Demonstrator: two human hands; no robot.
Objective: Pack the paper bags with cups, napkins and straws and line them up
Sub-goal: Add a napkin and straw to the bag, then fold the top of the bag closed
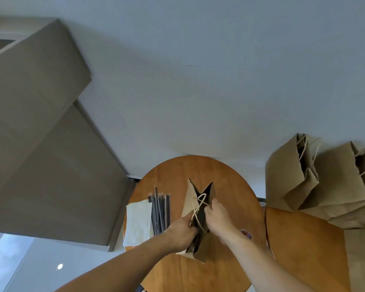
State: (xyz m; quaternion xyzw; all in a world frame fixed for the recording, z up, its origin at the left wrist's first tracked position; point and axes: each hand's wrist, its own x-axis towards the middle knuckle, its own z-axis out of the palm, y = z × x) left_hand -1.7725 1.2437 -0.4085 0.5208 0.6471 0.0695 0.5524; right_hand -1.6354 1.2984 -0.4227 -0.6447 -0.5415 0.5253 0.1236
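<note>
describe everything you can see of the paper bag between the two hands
The paper bag is plain brown kraft paper with pale twisted cord handles. It is upright on the round wooden table, mouth open, dark inside, contents not visible. The left hand grips one side of the rim, the right hand the other.

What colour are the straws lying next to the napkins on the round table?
Black, in clear wrappers. The straws show best in the head view.
</note>
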